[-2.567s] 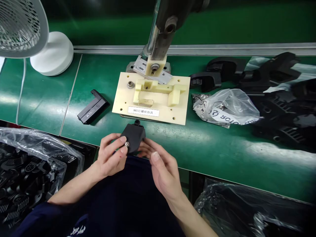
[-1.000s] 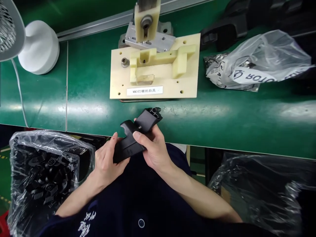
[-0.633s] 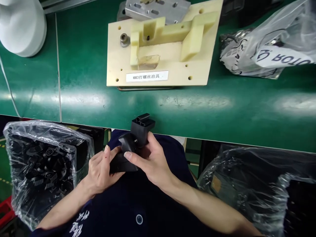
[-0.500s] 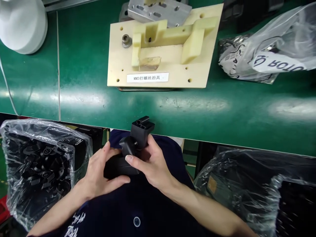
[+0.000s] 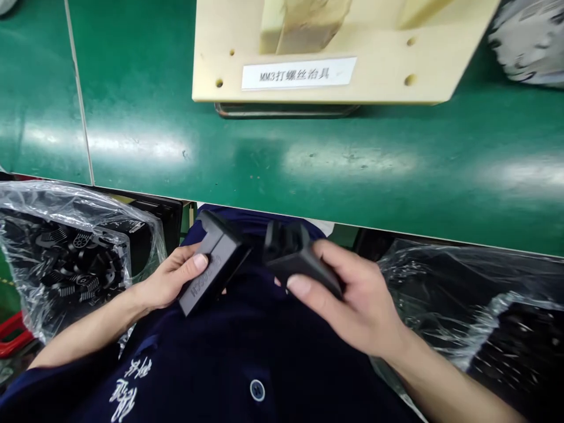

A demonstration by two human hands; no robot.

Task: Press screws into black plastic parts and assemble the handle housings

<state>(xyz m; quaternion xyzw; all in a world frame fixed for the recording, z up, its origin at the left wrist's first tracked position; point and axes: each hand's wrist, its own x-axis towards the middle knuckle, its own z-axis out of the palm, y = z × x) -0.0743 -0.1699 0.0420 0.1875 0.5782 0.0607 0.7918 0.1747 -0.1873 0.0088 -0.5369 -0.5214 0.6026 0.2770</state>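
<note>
Above my lap, my left hand [image 5: 183, 273] grips a black plastic housing [image 5: 215, 261] with raised lettering on its side, thumb on the lettered face. My right hand [image 5: 348, 288] is closed round a second black plastic part [image 5: 299, 252], which has an open hollow top. A narrow gap separates the two parts. Both are held just in front of the bench edge, tilted. My fingers under each part are mostly hidden.
On the green bench [image 5: 176, 170] stands a cream fixture plate [image 5: 379, 76] with a printed label [image 5: 299, 74]. A plastic-lined bin of black parts [image 5: 79, 258] is at the left, another lined bin [image 5: 520, 329] at the right. A bagged item [image 5: 529, 47] lies at the upper right.
The black parts, close together between my hands before, are now apart, one in each hand. My right hand has moved right. The view has shifted nearer the bench edge and fixture.
</note>
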